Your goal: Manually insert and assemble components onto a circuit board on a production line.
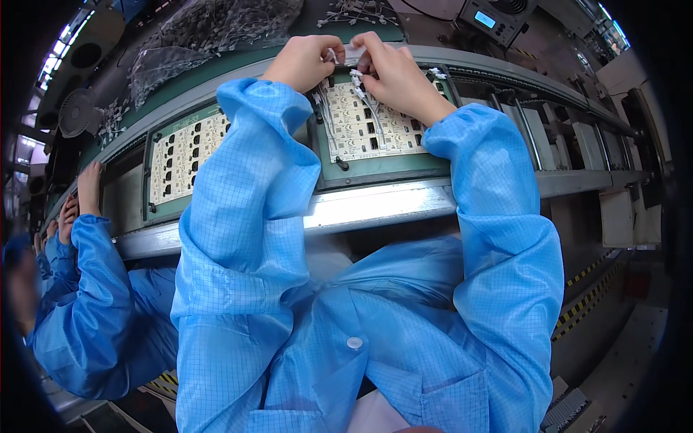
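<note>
Both of my hands are over the far edge of a cream circuit board panel (350, 133) set in a green carrier frame (393, 167). The fingers of my left hand (307, 63) are pinched together at the panel's far left corner. A bit of white shows between them, too small to make out. My right hand (395, 78) is closed beside it, with a white connector (356, 73) at its thumb and fingertips. Thin white wires (374, 119) trail from there across the board. Black components stand in rows on the panel.
A second panel (184, 155) lies in its carrier to the left on the metal rail line (390, 206). Beyond it are a plastic bag of wired parts (209, 36) and loose connectors (361, 11). A device with a lit screen (485, 19) stands far right. At left, a co-worker's hand (90, 187) rests by the rail.
</note>
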